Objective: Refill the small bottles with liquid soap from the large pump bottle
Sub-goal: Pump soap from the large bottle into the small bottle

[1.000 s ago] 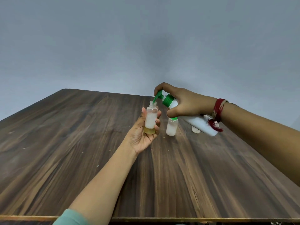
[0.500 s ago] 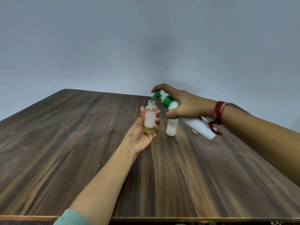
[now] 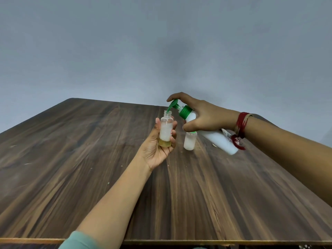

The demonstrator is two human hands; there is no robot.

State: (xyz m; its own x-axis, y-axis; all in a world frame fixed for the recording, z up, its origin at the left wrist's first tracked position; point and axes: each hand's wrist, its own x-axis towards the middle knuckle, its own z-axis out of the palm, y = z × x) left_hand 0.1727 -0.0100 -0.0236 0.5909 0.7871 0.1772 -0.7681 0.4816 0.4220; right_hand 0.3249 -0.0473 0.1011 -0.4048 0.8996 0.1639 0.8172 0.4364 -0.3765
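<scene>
My left hand (image 3: 158, 148) grips a small clear bottle (image 3: 166, 131) upright above the table, its mouth uncapped and a little yellowish liquid at its bottom. My right hand (image 3: 203, 117) holds the large white pump bottle (image 3: 215, 139) tilted, thumb under its neck and forefinger on top of the green pump head (image 3: 173, 104). The green nozzle tip points down into the small bottle's mouth. A second small bottle (image 3: 189, 141), whitish, stands on the table just behind and to the right, partly hidden by my right thumb.
The dark wooden table (image 3: 89, 159) spreads wide to the left and towards me, its front edge at the bottom of the view. A plain grey wall rises behind it. Something small and pale lies on the table behind the pump bottle (image 3: 214, 145), mostly hidden.
The pump head has risen back up under my right forefinger. Both hands and the bottles have shifted slightly; the nozzle stays over the small bottle's mouth.
</scene>
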